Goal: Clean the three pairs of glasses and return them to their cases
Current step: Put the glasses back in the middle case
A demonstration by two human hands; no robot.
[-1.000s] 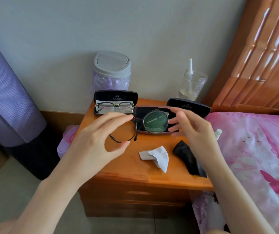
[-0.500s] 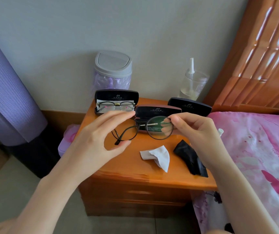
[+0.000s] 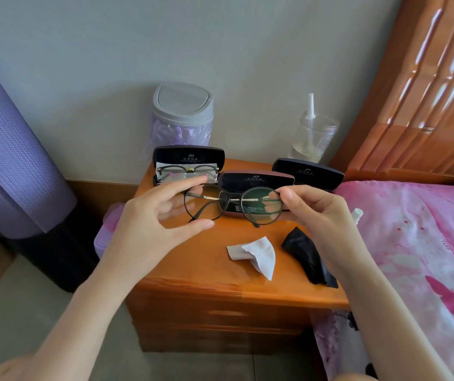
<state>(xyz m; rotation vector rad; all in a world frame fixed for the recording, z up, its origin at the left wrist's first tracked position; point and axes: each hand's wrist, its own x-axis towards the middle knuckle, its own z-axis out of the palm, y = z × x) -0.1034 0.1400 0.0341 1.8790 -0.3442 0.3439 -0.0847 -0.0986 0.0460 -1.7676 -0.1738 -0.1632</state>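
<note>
Standing at the far left is a rolled purple mat, and low beside the wooden bench sits a pink box, partly hidden by the left forearm.

The left grip is raised over the bench's left half. Its forefinger is curved over the top rim of the left lens and its thumb sits under the bottom rim, so it holds the held glasses in a wide, loose pinch. These round, dark-framed glasses hang in the air between both grips, above the bench and in front of the middle case, with their arms folded across behind the lenses.

Behind them, against the wall, is a grey-lidded bin lined with a purple bag. In front of it the left case lies open with a second pair of glasses inside on a pale cloth. The middle case is open too; what it holds cannot be seen behind the lenses.

On the bench nearer the camera lie a crumpled white cloth and, just to its right, a black cloth.

The right grip pinches the outer edge of the right lens, thumb in front, fingertips showing through the glass.

A clear spray bottle stands at the back, with the right case in front of it, its lid up. A small white bottle lies at the edge of the pink bed, below the wooden headboard.
</note>
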